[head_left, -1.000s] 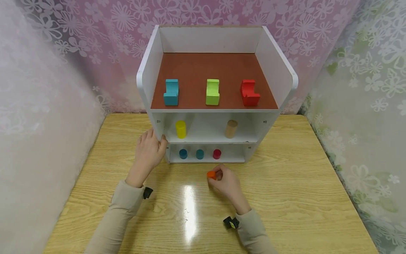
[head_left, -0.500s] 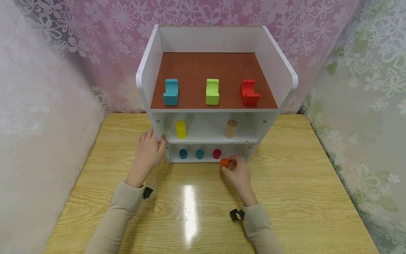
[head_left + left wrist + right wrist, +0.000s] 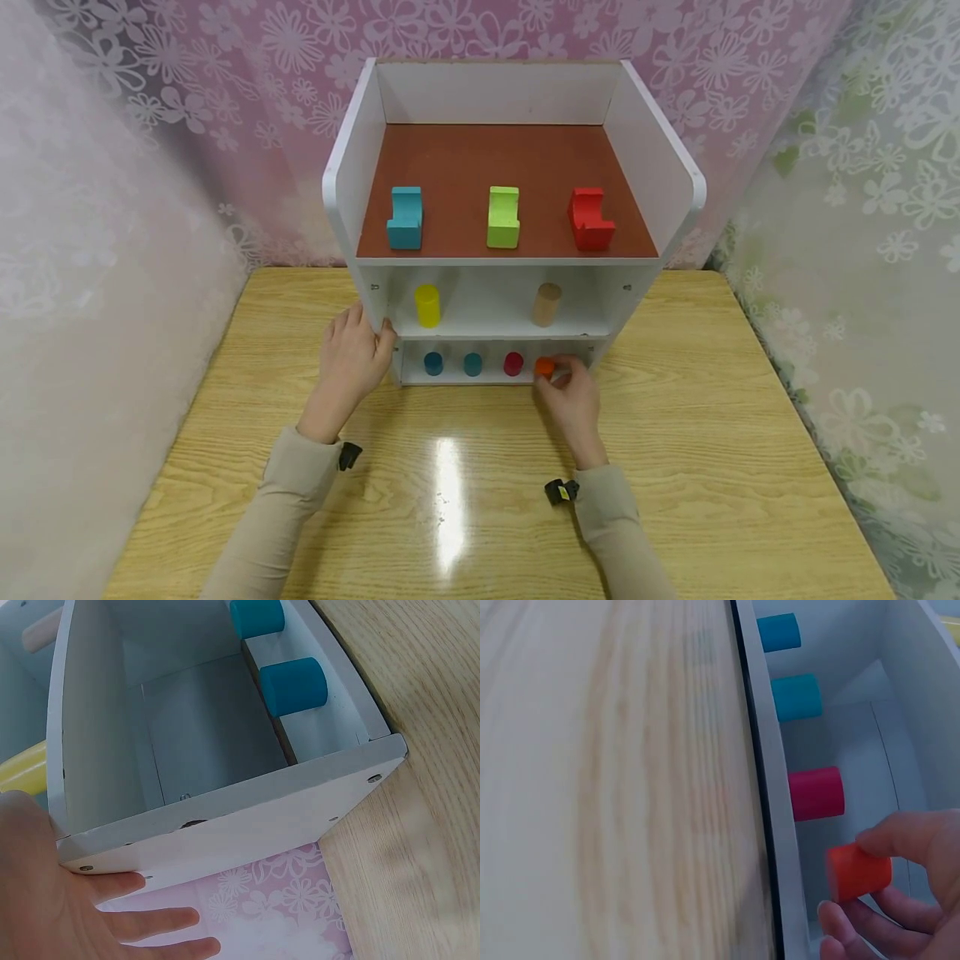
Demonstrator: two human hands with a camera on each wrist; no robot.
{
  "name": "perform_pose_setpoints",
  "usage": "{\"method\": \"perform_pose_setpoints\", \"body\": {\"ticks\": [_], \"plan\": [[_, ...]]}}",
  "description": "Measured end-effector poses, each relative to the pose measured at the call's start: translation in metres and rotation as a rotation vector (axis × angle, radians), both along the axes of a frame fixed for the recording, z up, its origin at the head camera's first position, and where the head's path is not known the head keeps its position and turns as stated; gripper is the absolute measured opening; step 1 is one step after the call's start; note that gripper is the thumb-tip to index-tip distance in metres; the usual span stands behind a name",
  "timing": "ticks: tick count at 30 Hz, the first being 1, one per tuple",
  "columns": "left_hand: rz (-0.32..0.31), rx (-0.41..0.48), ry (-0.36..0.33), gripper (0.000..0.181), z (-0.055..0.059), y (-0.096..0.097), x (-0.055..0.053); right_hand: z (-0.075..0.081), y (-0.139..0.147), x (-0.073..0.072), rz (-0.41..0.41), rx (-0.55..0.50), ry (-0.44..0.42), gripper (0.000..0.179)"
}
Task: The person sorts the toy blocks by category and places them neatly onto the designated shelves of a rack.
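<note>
An orange cylinder block (image 3: 859,871) is pinched between the thumb and fingers of my right hand (image 3: 573,404), just over the bottom shelf at its right end. Left of it on that shelf stand a crimson cylinder (image 3: 817,793), a teal cylinder (image 3: 798,697) and a blue cylinder (image 3: 433,363), in a row. My left hand (image 3: 351,358) holds the left side panel (image 3: 225,825) of the white shelf unit (image 3: 480,262). Its thumb is at the panel's front edge, and the other fingers stretch along the outer face in the left wrist view.
On the middle shelf stand a yellow cylinder (image 3: 427,306) and a plain wooden cylinder (image 3: 547,305). Notched blocks in blue (image 3: 405,218), green (image 3: 503,218) and red (image 3: 591,220) line the brown top. The unit stands on a wood-grain table (image 3: 712,467), with floral curtains around it.
My right hand has carried the orange cylinder from above the table in front, rightward and forward, to the right end of the bottom shelf. The left hand has stayed in place.
</note>
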State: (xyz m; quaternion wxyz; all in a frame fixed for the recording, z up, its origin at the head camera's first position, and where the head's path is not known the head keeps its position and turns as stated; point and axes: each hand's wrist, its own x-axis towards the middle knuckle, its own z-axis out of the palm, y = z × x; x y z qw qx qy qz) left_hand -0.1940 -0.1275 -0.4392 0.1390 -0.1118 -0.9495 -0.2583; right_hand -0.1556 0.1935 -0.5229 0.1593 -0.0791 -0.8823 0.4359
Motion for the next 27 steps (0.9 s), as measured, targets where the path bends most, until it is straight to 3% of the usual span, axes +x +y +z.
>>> {"method": "perform_pose_setpoints", "body": {"ticks": [10,27], "plan": [[0.003,0.002,0.012,0.045,-0.0016,0.0001,-0.0014,-0.0060,0.0020,-0.0063,-0.053,0.025,-0.016,0.028],[0.008,-0.006,-0.018,0.047,-0.0019,-0.0005,-0.0005,-0.0062,0.0027,-0.0075,-0.068,0.072,-0.074,0.028]]}}
